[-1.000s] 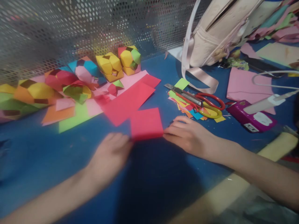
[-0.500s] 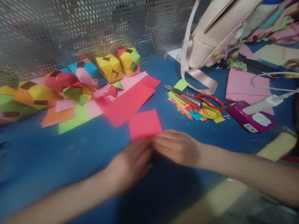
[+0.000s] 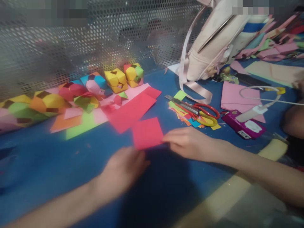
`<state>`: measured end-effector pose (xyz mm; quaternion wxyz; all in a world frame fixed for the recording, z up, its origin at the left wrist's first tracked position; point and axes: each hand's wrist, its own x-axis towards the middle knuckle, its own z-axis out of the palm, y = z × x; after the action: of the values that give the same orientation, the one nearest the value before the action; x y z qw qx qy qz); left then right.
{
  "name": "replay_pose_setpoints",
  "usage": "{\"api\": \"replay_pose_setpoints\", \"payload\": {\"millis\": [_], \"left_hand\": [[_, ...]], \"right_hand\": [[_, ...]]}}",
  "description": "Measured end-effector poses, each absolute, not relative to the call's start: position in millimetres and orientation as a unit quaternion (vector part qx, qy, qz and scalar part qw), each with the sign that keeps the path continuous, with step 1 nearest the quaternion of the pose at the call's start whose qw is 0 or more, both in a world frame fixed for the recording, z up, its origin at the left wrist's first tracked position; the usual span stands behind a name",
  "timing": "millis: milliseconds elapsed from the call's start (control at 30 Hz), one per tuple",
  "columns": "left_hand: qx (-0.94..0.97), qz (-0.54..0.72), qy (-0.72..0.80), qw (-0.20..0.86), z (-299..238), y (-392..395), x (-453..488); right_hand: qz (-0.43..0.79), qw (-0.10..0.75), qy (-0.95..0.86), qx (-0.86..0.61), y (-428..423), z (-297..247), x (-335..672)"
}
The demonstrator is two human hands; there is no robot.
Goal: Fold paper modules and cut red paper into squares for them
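A small folded red paper [image 3: 147,133] lies flat on the blue table [image 3: 71,158]. My right hand [image 3: 190,144] rests on the table to its right, fingers stretched out flat, fingertips touching the paper's lower right corner. My left hand [image 3: 123,169] is just below the paper's lower left edge; its fingers are loosely curled and smeared by motion, and I cannot tell whether they touch the paper. A larger red sheet [image 3: 133,110] lies just behind the small one.
Several multicoloured folded paper cubes [image 3: 116,80] and loose coloured sheets [image 3: 78,122] line the perforated metal wall [image 3: 95,41]. Red and yellow scissors [image 3: 206,115] and a utility knife [image 3: 180,103] lie on paper scraps. A magenta device [image 3: 243,128] with a white cable, pink paper [image 3: 235,95] and a beige bag [image 3: 213,41] sit at right.
Half a second ago both hands met at the paper's near edge. They have since slid apart, the left back and leftward, the right to the paper's right corner. The view has tilted slightly.
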<state>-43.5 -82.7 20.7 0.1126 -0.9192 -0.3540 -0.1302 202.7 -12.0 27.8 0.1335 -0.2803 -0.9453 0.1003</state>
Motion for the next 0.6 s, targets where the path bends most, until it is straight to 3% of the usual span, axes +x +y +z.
{"api": "replay_pose_setpoints", "payload": {"millis": [133,367,600], "left_hand": [[-0.911,-0.153,-0.368,0.105,20.9,-75.2,-46.6],[-0.891,-0.190,-0.409,0.053,15.1,-57.5,-59.8],[-0.815,-0.269,-0.499,-0.122,7.9,-38.8,-69.7]], "right_hand": [[0.120,0.185,-0.906,-0.362,22.3,33.4,189.4],[0.159,0.088,-0.905,-0.386,53.9,25.5,165.2],[0.250,0.135,-0.871,-0.402,51.5,11.4,170.4]]}}
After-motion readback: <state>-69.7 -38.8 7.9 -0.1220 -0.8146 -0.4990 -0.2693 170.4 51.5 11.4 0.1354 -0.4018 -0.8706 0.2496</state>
